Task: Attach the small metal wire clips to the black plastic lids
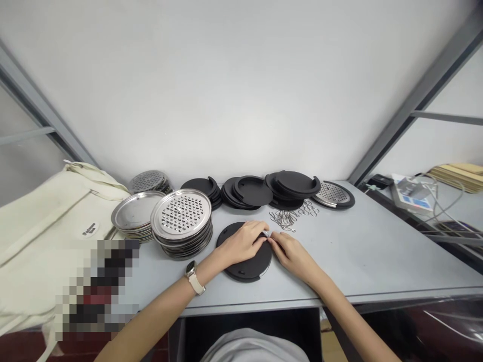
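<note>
A round black disc [247, 269] lies flat on the table in front of me, with a thin silvery edge showing at its lower right. My left hand [243, 244] rests across it, thumb and index finger closed on a small shiny metal piece [266, 234] at the disc's right rim. From the other side my right hand [289, 251] pinches at the same spot, its fingertips meeting those of the left. What exactly the metal piece is, I cannot make out. Just behind the hands lie loose wire hooks [285, 219] and small metal rings [309, 207].
Perforated metal grater discs [181, 215] and plain metal discs [138, 211] stand stacked at left. Black discs [252, 192] are piled along the wall. At back right lies a grater disc in a black holder [334, 195]. A cream cloth bag [56, 216] covers the left side.
</note>
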Demonstrator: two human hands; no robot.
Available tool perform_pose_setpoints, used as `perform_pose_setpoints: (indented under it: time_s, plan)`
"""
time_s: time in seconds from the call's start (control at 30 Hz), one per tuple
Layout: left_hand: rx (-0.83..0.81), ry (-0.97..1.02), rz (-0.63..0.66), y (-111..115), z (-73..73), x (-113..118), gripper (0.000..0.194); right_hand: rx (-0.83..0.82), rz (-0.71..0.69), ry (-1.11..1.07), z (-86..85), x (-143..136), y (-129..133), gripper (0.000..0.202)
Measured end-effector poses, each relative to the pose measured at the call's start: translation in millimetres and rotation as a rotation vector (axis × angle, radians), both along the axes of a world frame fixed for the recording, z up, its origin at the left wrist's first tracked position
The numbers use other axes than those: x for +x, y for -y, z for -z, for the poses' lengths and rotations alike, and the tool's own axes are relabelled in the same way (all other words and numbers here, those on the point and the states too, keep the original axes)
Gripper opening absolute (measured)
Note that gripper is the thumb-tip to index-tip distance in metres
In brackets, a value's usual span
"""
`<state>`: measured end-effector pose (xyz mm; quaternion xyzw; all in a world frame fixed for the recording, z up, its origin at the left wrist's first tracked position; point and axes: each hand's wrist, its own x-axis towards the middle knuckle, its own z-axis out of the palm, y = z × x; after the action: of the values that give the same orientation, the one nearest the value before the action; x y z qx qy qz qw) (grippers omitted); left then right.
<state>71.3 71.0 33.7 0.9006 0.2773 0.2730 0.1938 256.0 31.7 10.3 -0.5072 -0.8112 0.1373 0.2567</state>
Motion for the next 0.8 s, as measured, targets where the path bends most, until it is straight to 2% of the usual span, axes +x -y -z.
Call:
perform_pose_setpoints:
  time_s: [0.8]
  plan:
    - [-0.051,0.033,0.031,-0.1,-0.6,-0.9,0.013,-0.043,-0.005,-0.036,-3.4,0.6,3.1,0.025]
